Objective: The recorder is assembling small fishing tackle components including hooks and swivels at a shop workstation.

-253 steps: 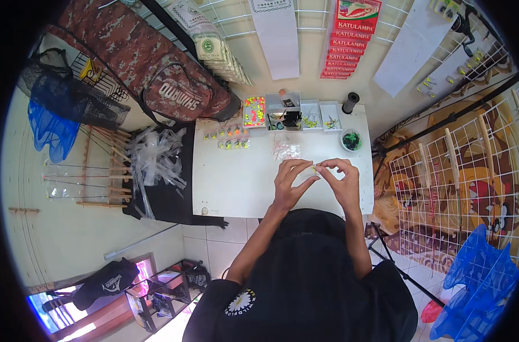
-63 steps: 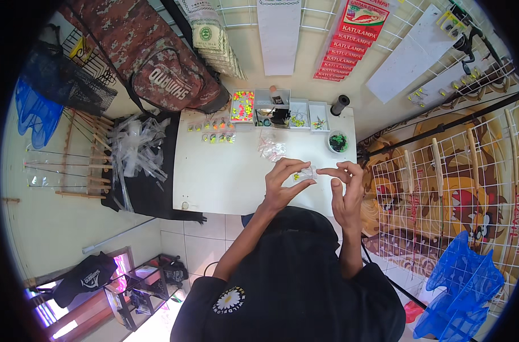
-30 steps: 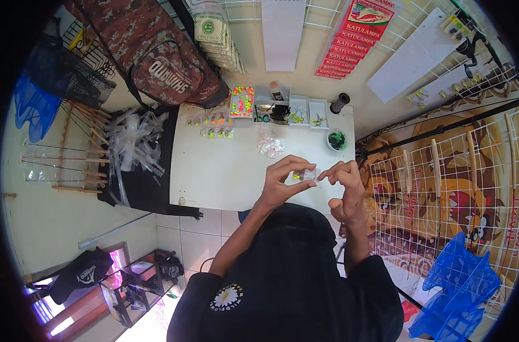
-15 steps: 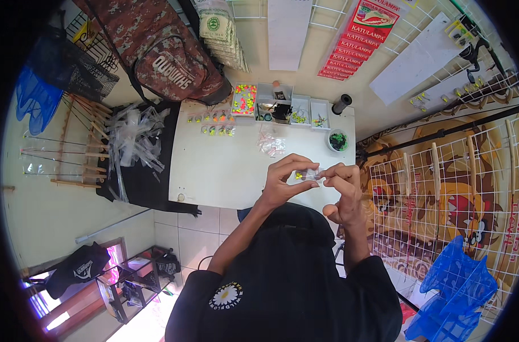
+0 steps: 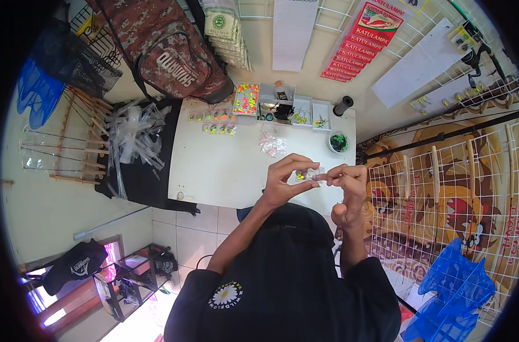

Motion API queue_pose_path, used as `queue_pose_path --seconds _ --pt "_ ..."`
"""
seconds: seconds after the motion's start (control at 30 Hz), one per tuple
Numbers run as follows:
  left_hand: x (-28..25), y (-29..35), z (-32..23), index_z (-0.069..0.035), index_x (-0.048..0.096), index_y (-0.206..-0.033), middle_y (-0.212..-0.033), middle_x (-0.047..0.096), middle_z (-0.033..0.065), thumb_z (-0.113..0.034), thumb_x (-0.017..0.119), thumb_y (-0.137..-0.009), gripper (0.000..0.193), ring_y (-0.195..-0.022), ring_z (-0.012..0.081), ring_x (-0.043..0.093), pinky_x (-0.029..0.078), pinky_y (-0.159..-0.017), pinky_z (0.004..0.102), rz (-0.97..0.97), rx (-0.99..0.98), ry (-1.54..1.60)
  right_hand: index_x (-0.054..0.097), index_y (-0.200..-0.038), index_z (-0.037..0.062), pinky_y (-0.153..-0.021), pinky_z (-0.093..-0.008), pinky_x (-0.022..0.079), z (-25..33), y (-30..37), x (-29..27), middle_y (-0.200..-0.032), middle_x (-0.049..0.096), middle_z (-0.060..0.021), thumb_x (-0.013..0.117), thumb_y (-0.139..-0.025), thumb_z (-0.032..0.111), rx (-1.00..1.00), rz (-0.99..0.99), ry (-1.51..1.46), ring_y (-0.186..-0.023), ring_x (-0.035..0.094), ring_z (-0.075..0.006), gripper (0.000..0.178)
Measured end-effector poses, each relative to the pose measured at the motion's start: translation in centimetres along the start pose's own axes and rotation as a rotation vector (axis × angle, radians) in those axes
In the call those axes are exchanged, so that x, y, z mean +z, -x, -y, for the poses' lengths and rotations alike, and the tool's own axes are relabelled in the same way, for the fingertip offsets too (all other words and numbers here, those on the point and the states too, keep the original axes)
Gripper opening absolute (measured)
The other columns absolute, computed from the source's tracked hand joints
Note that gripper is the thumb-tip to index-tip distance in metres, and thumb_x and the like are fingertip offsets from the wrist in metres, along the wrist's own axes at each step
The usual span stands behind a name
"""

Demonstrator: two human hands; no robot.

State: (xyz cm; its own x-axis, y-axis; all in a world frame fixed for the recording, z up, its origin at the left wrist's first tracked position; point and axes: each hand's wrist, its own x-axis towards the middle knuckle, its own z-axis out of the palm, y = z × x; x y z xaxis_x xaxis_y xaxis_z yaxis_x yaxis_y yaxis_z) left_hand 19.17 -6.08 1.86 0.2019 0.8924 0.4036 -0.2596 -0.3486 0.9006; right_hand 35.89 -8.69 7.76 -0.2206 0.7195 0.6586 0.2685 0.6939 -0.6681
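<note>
Over the near edge of the white table, my left hand [image 5: 281, 181] grips a small clear plastic bag [image 5: 313, 172] between thumb and fingers. Small yellow pieces [image 5: 300, 176] show in the bag, too small to name surely. My right hand [image 5: 350, 187] is at the bag's right end, one outstretched finger touching it; I cannot tell whether the fingertip is inside. Its thumb stands apart, lower down, and nothing shows held there. Beyond my hands, a loose pile of clear bags [image 5: 272, 140] lies on the table.
Filled small bags [image 5: 218, 129] lie in rows at the table's far left. Along the back stand a tray of colourful beads [image 5: 247, 99], white compartment boxes [image 5: 321, 115], a black cylinder [image 5: 343, 106] and a round tub of green-black pieces [image 5: 338, 141]. A wire rack [image 5: 442, 199] rises at right.
My right hand has shifted slightly right and its thumb has moved farther from the fingers. The left hand keeps the bag nearly in place; the yellow pieces show slightly lower.
</note>
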Motion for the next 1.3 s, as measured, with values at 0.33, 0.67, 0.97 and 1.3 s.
queue_pose_path --seconds 0.33,0.67,0.97,1.3 --pt "-0.1 0.0 -0.2 -0.002 0.068 -0.109 -0.103 0.063 0.0079 -0.001 0.081 -0.069 0.042 -0.092 0.0138 0.060 0.048 -0.079 0.0264 -0.007 0.012 0.011 0.043 -0.112 0.0017 -0.065 -0.0346 0.056 0.3 -0.1 -0.2 -0.095 0.042 -0.0151 0.046 -0.091 0.059 0.020 -0.062 0.008 -0.079 0.059 -0.0244 0.061" --pt "0.0 -0.1 -0.2 -0.002 0.069 -0.108 -0.103 0.063 0.0080 -0.002 0.082 -0.068 0.042 -0.092 0.0139 0.060 0.048 -0.077 0.0264 -0.012 0.026 0.000 0.046 -0.108 0.0006 -0.066 -0.0342 0.057 0.6 -0.4 0.4 -0.094 0.041 -0.0139 0.043 -0.092 0.060 0.084 -0.128 -0.033 -0.081 0.055 -0.0212 0.062" --pt "0.2 0.0 -0.2 -0.003 0.069 -0.108 -0.103 0.063 0.0080 -0.002 0.082 -0.069 0.041 -0.091 0.0140 0.060 0.049 -0.076 0.0264 -0.018 0.020 0.016 0.045 -0.114 0.0051 -0.071 -0.0359 0.046 0.4 0.0 0.4 -0.093 0.049 -0.0149 0.045 -0.092 0.059 0.039 -0.030 0.077 -0.085 0.052 -0.0255 0.058" --pt "0.6 -0.2 -0.5 -0.001 0.068 -0.109 -0.103 0.063 0.0090 0.002 0.079 -0.069 0.042 -0.095 0.0162 0.061 0.050 -0.082 0.0277 -0.027 -0.003 0.045 0.045 -0.112 0.0040 -0.070 -0.0340 0.044 0.1 -0.5 1.1 -0.093 0.050 -0.0147 0.043 -0.092 0.060 0.089 -0.019 0.015 -0.084 0.047 -0.0241 0.059"
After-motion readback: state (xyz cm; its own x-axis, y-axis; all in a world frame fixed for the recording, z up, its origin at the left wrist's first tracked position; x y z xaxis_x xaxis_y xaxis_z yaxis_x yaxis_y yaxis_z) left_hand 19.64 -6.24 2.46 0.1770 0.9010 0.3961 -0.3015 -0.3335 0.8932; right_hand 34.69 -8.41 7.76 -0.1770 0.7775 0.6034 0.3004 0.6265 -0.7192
